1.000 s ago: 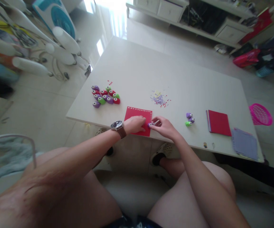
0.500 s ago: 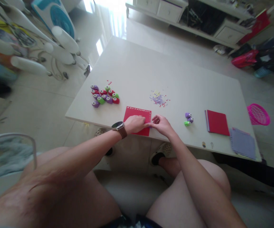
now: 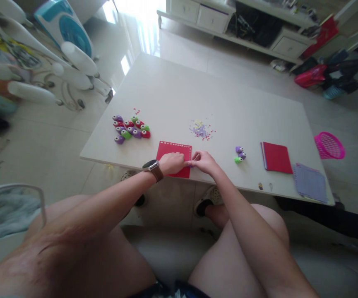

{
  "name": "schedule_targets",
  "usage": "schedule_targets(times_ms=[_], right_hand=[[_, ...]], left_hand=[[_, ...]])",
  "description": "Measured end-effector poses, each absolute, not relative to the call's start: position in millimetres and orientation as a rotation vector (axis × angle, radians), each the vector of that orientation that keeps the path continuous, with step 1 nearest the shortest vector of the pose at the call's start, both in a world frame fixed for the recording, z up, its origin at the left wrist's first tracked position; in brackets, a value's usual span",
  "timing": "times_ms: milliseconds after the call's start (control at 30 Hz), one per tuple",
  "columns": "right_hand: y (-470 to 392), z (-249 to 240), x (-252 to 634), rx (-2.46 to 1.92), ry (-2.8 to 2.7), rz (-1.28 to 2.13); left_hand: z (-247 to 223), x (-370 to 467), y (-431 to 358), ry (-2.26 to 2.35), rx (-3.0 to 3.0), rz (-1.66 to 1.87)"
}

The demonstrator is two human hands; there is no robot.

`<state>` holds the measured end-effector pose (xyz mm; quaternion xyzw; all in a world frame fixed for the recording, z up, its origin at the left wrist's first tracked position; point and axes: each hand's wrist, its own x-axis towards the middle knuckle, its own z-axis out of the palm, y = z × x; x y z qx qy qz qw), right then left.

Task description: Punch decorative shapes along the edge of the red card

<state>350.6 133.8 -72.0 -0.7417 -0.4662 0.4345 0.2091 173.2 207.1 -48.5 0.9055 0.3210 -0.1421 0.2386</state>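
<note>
A red sheet of paper (image 3: 174, 148) lies at the table's near edge, with small shapes punched along its far and right edges. My left hand (image 3: 171, 163) rests on it, fingers curled and thumb reaching to the right edge. At that edge, my right hand (image 3: 206, 163) is closed round a small purple craft punch (image 3: 191, 166), mostly hidden by the fingers. The two hands nearly touch there. To the left stands a group of purple, red and green craft punches (image 3: 126, 134). Farther right are a few more punches (image 3: 242, 156).
Purple, yellow and red paper bits (image 3: 201, 130) lie beyond my hands on the white table (image 3: 228, 103). On the right are a stack of red paper (image 3: 276, 157), purple punched sheets (image 3: 311, 182) and two small items by the edge. A pink basket (image 3: 330, 145) stands past the table.
The view has shifted slightly, so everything sits a little farther left. Both hands stay at the right edge of the red paper, with the right fingers slightly more closed.
</note>
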Motion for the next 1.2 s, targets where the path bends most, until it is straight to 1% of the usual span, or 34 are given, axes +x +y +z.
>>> schedule_targets(times_ms=[100, 200, 300, 467, 633, 767, 867, 967, 1200], right_hand=[[129, -66, 359, -2.07, -1.288, 1.249], [123, -61, 368, -2.139, -1.262, 1.197], [118, -58, 374, -2.178, -1.304, 1.072], [114, -61, 369, -2.138, -1.595, 0.825], [116, -58, 367, -2.136, -1.691, 0.734], [115, -53, 376, -2.227, -1.694, 0.629], [111, -51, 383, -2.292, -1.749, 0.678], [108, -49, 386, -2.259, -1.76, 0.753], [109, -48, 379, -2.085, -1.492, 1.048]], left_hand=[[-52, 168, 214, 0.755, 2.46, -0.424], [-58, 164, 216, 0.707, 2.502, -0.409], [-62, 162, 213, 0.709, 2.545, -0.403], [-60, 163, 207, 0.715, 2.567, -0.396], [-57, 163, 204, 0.751, 2.576, -0.397], [-56, 161, 203, 0.761, 2.587, -0.39], [-56, 161, 203, 0.76, 2.589, -0.388], [-56, 162, 204, 0.757, 2.589, -0.387], [-56, 163, 204, 0.76, 2.58, -0.394]])
